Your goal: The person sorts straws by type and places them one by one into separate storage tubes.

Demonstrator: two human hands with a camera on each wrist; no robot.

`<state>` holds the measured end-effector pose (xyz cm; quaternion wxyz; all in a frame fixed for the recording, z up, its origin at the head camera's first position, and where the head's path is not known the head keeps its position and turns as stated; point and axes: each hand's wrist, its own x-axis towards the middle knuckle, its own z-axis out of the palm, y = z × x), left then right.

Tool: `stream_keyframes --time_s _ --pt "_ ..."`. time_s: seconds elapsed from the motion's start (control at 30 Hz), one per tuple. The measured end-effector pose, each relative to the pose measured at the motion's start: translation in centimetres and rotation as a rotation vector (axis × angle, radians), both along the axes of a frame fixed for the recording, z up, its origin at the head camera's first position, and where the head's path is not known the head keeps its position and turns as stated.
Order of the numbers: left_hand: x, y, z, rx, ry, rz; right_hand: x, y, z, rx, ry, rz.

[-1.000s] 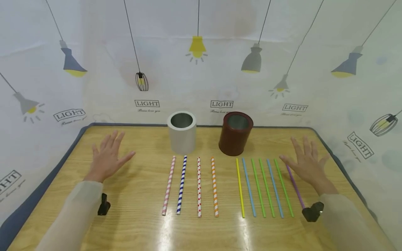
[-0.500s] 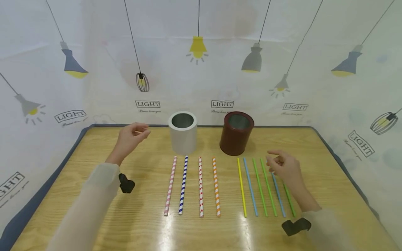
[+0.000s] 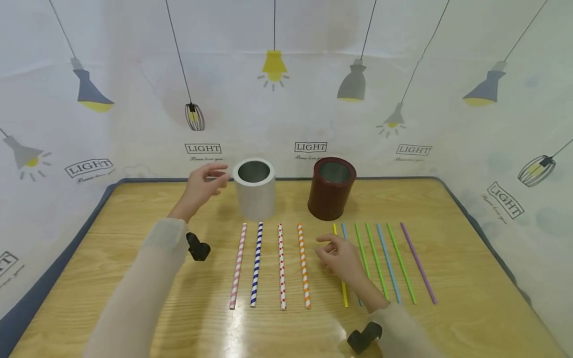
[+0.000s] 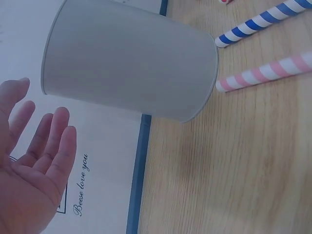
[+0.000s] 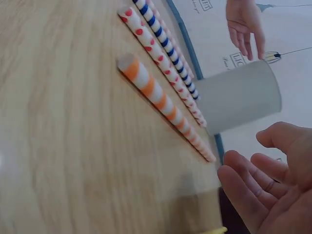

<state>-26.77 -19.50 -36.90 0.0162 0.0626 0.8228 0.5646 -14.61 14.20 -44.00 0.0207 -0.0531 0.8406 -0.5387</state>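
Lengthwise, orange-striped straw (image 3: 304, 266) runs front-to-back near right hand (image 3: 343, 257); white can (image 3: 257, 200) upright beside left hand (image 3: 202, 190); fingers (image 4: 62, 157) loosely bent, parted.

- The left hand (image 3: 203, 186) is held just beside the white can (image 3: 257, 199), fingers bent.
- The yellow straw (image 3: 344, 295) is partly covered by the right hand (image 3: 343, 256).
- The dark red can (image 3: 329, 200) is placed right of the white can.
- Four patterned straws (image 3: 256, 263) are laid before the cans on the wooden table (image 3: 465, 248).
- The purple straw (image 3: 418, 263) is laid rightmost, next to a green straw (image 3: 401, 263).
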Motion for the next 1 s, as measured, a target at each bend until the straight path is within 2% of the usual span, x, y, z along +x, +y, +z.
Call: stream_keyframes --time_s 0.13,0.3,0.4,0.77,1.0 --pt "-0.4 0.3 -0.1 0.01 -0.031 0.002 -0.3 -1.3 -1.2 -0.008 -0.056 -0.011" --pt "-0.6 0.7 -0.3 0.011 -0.028 -0.01 -0.4 -2.1 -2.5 -0.062 -0.156 -0.016" --pt "-0.5 0.9 -0.5 0.018 -0.024 -0.011 -0.4 -2.4 -3.0 -0.084 -0.178 -0.005" --pt "-0.8 1.2 -1.1 0.053 -0.06 -0.02 -0.4 -3.0 -3.4 -0.089 -0.17 0.007" --pt "-1.0 1.3 -1.2 0.06 -0.067 -0.01 -0.3 -3.3 -3.1 0.018 -0.136 0.003"
